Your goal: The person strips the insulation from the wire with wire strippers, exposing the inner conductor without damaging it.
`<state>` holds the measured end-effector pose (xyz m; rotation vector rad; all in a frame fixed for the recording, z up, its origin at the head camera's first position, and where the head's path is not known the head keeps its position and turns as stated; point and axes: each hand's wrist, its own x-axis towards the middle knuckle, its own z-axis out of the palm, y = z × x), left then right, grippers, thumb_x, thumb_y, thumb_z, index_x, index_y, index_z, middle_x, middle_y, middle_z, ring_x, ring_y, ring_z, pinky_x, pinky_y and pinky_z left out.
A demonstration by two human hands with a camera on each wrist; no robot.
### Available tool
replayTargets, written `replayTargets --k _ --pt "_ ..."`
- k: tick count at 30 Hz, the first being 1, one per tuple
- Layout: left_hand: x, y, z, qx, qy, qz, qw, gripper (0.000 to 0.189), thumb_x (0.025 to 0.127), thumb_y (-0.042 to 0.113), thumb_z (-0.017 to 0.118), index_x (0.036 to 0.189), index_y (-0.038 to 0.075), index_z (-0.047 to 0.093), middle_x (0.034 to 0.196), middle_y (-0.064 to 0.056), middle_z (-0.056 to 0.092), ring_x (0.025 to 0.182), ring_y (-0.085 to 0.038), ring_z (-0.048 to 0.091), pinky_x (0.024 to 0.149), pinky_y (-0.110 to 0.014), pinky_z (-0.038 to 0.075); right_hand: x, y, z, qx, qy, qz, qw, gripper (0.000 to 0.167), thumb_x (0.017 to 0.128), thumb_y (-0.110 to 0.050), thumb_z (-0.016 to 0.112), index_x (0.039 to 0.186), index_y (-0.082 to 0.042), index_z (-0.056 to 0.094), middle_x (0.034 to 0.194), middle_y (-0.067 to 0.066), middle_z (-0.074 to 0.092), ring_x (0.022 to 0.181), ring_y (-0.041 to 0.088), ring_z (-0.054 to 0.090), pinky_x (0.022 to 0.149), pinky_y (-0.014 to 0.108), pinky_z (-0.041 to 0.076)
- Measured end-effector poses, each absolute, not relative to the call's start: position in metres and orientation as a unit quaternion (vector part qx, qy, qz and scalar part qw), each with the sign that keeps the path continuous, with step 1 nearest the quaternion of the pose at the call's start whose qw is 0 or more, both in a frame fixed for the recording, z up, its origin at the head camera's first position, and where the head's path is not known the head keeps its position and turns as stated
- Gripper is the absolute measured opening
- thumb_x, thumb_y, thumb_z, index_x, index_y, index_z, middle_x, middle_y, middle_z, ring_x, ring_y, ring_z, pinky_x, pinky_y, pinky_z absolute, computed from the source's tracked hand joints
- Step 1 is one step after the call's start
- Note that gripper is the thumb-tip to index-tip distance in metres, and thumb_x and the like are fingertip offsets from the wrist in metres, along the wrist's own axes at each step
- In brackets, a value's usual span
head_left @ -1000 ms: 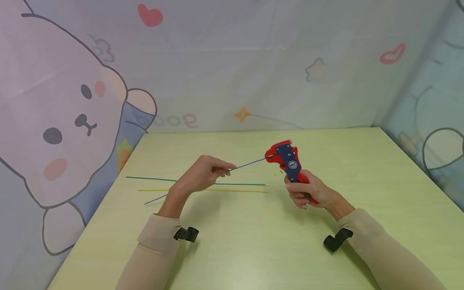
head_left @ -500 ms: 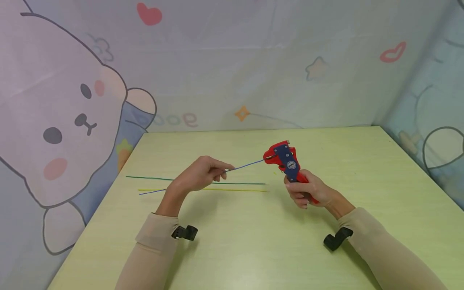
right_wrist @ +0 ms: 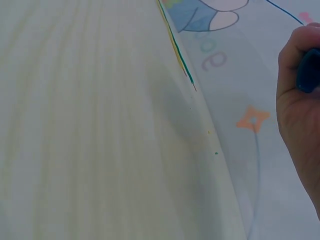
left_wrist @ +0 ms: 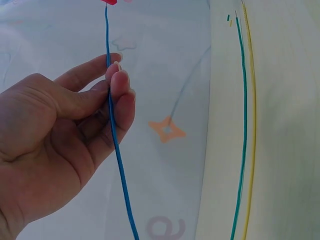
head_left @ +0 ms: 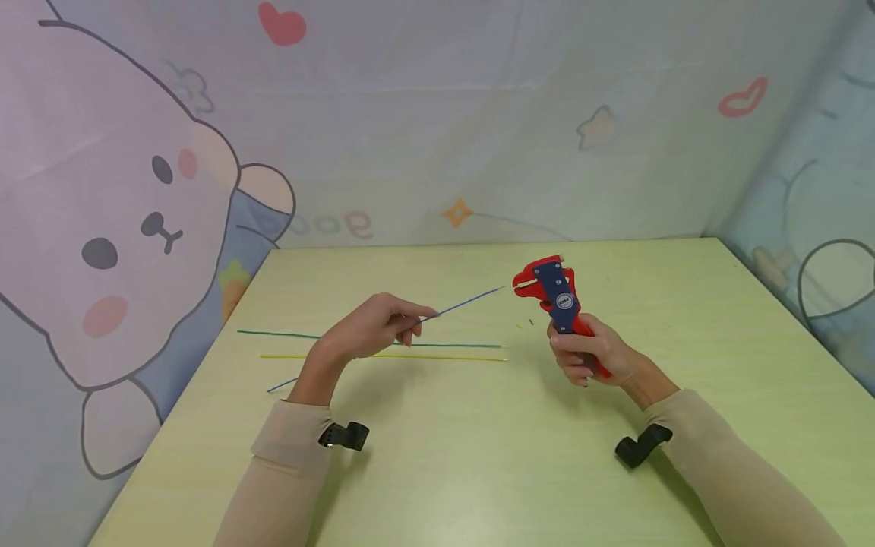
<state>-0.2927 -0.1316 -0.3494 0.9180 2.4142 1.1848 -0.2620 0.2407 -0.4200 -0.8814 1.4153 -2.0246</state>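
Note:
My left hand (head_left: 369, 328) pinches a blue wire (head_left: 468, 301) between thumb and fingers. The wire's right end shows a thin bare tip, just apart from the jaws of a red and blue wire stripper (head_left: 562, 296). My right hand (head_left: 589, 353) grips that stripper by its handles, and its jaws stand apart. In the left wrist view the blue wire (left_wrist: 120, 160) runs past the fingertips, with a bit of red tool at the top edge. Only a handle end (right_wrist: 309, 72) of the stripper shows in the right wrist view.
A green wire (head_left: 454, 346) and a yellow wire (head_left: 444, 358) lie side by side on the pale table (head_left: 465, 463), with bare right ends. Small yellow and green scraps (head_left: 531, 322) lie beyond those ends. A printed cloth (head_left: 437, 114) hangs behind the table.
The stripper has moved right and slightly up, off the blue wire's end, which was in its jaws before. A bare tip now shows there. My left hand has shifted slightly left.

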Motion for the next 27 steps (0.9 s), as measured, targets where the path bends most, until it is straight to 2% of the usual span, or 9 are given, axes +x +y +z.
replayTargets --k 3,7,11,17,20,22,25,27 --pt "-0.293 -0.134 -0.348 0.315 0.841 0.414 0.147 0.035 0.103 -0.002 0.048 0.133 0.005 0.066 0.085 -0.006 0.064 0.083 -0.033 0.062 0.066 -0.026 0.043 -0.264 0.243 -0.42 -0.321 0.518 -0.749 0.26 0.022 0.103 0.004 0.03 0.099 -0.005 0.051 0.067 0.006 0.034 0.048 0.016 0.039 0.048 0.023 0.046" --pt "-0.292 -0.134 -0.348 0.305 0.848 0.409 0.144 0.035 0.103 -0.003 0.049 0.132 0.005 0.066 0.087 -0.005 0.065 0.08 -0.024 0.063 0.067 -0.028 0.044 -0.266 0.243 -0.418 -0.314 0.516 -0.752 0.265 0.022 0.103 0.001 0.029 0.099 -0.005 0.049 0.068 0.008 0.034 0.05 0.017 0.04 0.049 0.025 0.047" --pt "-0.291 -0.133 -0.351 0.303 0.861 0.386 0.133 0.037 0.101 -0.007 0.048 0.129 0.005 0.068 0.091 -0.003 0.069 0.081 -0.02 0.065 0.07 -0.029 0.048 -0.267 0.245 -0.417 -0.316 0.491 -0.764 0.275 0.024 0.104 0.0 0.025 0.103 -0.003 0.048 0.072 0.009 0.039 0.055 0.019 0.045 0.055 0.029 0.051" --pt "-0.29 -0.128 -0.356 0.307 0.875 0.348 0.139 0.037 0.097 -0.009 0.055 0.124 0.009 0.072 0.101 -0.003 0.072 0.092 -0.027 0.069 0.078 -0.034 0.054 -0.268 0.248 -0.418 -0.334 0.421 -0.783 0.313 0.034 0.103 -0.003 0.016 0.119 -0.002 0.047 0.093 0.011 0.058 0.084 0.024 0.062 0.084 0.042 0.053" --pt "-0.29 -0.126 -0.358 0.313 0.876 0.338 0.141 0.036 0.095 -0.009 0.059 0.122 0.01 0.074 0.106 -0.006 0.073 0.096 -0.028 0.069 0.078 -0.034 0.054 -0.267 0.248 -0.417 -0.323 0.424 -0.79 0.301 0.037 0.104 -0.003 0.015 0.125 0.0 0.046 0.103 0.015 0.063 0.093 0.031 0.067 0.092 0.05 0.052" --pt "-0.29 -0.124 -0.362 0.326 0.877 0.326 0.14 0.035 0.095 -0.008 0.06 0.122 0.01 0.074 0.109 -0.009 0.073 0.097 -0.025 0.069 0.078 -0.034 0.054 -0.262 0.247 -0.416 -0.296 0.46 -0.793 0.267 0.034 0.106 -0.003 0.021 0.126 0.001 0.048 0.107 0.016 0.067 0.096 0.035 0.07 0.087 0.051 0.055" --pt "-0.29 -0.123 -0.368 0.348 0.875 0.306 0.14 0.034 0.095 -0.007 0.059 0.121 0.008 0.074 0.115 -0.01 0.072 0.1 -0.023 0.069 0.081 -0.034 0.054 -0.256 0.245 -0.416 -0.24 0.541 -0.779 0.207 0.027 0.108 -0.004 0.036 0.129 0.0 0.051 0.113 0.015 0.071 0.099 0.038 0.071 0.074 0.047 0.058" --pt "-0.29 -0.122 -0.371 0.361 0.874 0.293 0.139 0.034 0.095 -0.009 0.058 0.12 0.006 0.075 0.116 -0.01 0.072 0.102 -0.023 0.069 0.083 -0.033 0.055 -0.253 0.244 -0.416 -0.201 0.583 -0.766 0.179 0.027 0.106 -0.006 0.046 0.132 -0.001 0.051 0.115 0.014 0.071 0.1 0.04 0.07 0.072 0.044 0.058"
